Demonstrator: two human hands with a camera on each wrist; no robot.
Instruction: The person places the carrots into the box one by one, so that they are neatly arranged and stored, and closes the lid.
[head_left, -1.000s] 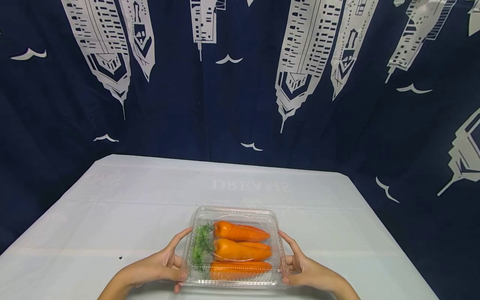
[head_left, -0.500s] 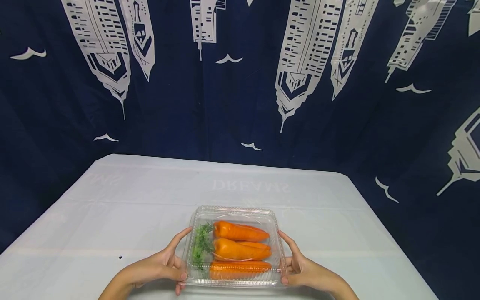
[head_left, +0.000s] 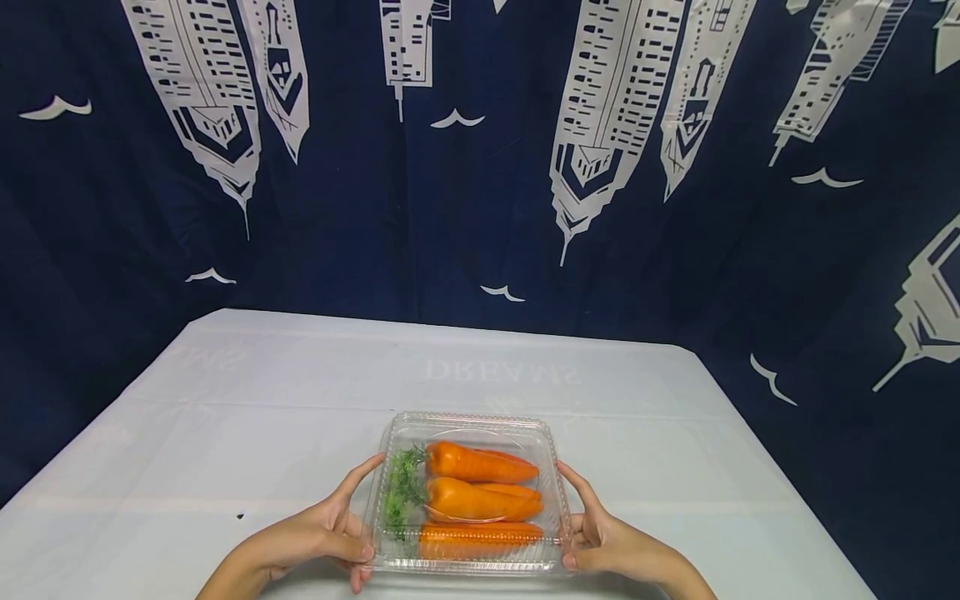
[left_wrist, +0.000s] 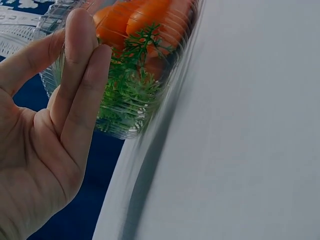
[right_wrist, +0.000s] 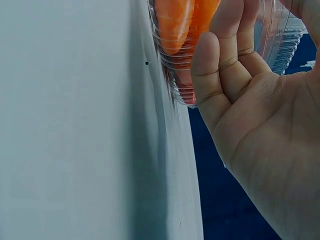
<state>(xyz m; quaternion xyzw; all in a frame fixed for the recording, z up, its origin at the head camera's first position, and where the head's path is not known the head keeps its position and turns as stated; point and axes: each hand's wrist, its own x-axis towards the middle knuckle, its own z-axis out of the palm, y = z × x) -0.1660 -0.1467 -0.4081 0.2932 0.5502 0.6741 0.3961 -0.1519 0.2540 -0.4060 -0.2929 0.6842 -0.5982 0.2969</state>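
A clear plastic clamshell container (head_left: 480,420) sits near the front middle of the white table. Inside lie several orange carrots (head_left: 483,500), with feathery green tops (head_left: 405,492) gathered at the left end. My left hand (head_left: 318,533) grips the left side, thumb at the near corner and index finger stretched along the edge. On the opposite side, my right hand (head_left: 615,542) holds the container in much the same way. In both wrist views the other fingers lie against the ribbed side walls, and the container's far parts are hidden behind the hands.
A white cloth (head_left: 262,433) with faint mirrored lettering covers the table. Left of the left hand lies a small dark speck (head_left: 240,516). Behind the table hangs a navy curtain (head_left: 480,208) printed with white buildings and birds.
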